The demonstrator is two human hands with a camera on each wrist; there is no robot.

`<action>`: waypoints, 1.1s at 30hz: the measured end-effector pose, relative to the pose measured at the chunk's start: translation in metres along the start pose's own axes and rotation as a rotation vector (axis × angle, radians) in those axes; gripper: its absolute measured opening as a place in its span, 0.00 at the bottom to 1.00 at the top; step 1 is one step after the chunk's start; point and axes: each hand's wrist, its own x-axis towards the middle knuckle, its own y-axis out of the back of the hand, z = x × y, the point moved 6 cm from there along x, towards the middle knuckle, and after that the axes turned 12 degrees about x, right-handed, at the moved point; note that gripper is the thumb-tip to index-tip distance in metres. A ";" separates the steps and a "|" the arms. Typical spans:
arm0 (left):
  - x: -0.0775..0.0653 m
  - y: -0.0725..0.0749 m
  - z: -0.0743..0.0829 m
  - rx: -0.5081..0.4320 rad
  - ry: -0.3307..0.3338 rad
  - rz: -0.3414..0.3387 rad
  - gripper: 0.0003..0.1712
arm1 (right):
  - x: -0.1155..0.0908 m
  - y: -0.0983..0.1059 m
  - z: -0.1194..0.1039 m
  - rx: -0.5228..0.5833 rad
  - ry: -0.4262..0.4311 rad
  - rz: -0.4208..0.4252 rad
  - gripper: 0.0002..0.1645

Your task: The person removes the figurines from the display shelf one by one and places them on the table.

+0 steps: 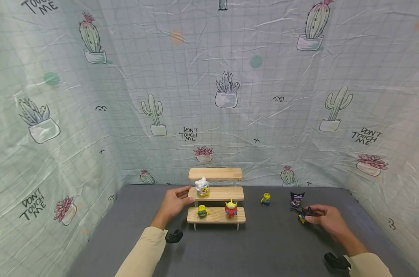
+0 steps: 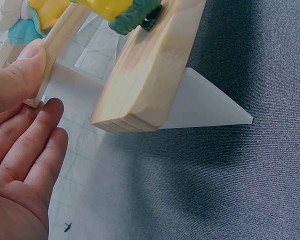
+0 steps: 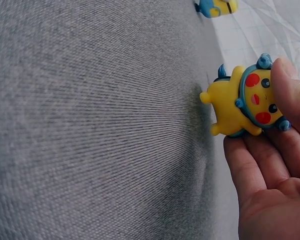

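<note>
Pale cream sleeves (image 1: 145,248) reach down to 2 rounded black wrist-worn devices (image 1: 175,236), 1 per side.

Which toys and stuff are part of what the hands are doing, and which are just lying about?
Part of it:
- red-cheeked yellow toy, in the right hand
- wooden stand, gripped by the left hand
- probably the white toy, green-and-yellow toy and red toy on it

Lying about, seemingly:
- yellow-and-blue toy
- black-eared toy

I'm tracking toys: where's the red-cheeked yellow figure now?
In the head view, the red-cheeked yellow figure is at right, held by the right hand just in front of the black-and-purple figure.
</note>
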 end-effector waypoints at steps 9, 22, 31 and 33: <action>-0.001 0.000 -0.001 0.001 0.002 0.005 0.31 | 0.002 -0.002 0.004 0.020 -0.012 -0.010 0.28; -0.001 0.000 -0.002 0.005 0.012 0.003 0.32 | 0.003 -0.005 0.003 0.033 -0.005 -0.015 0.29; -0.001 0.000 0.002 0.020 0.021 0.007 0.32 | 0.006 -0.004 0.004 0.030 -0.025 -0.013 0.28; -0.001 -0.001 0.002 0.022 0.016 0.007 0.32 | 0.006 -0.004 0.004 0.026 -0.025 -0.012 0.29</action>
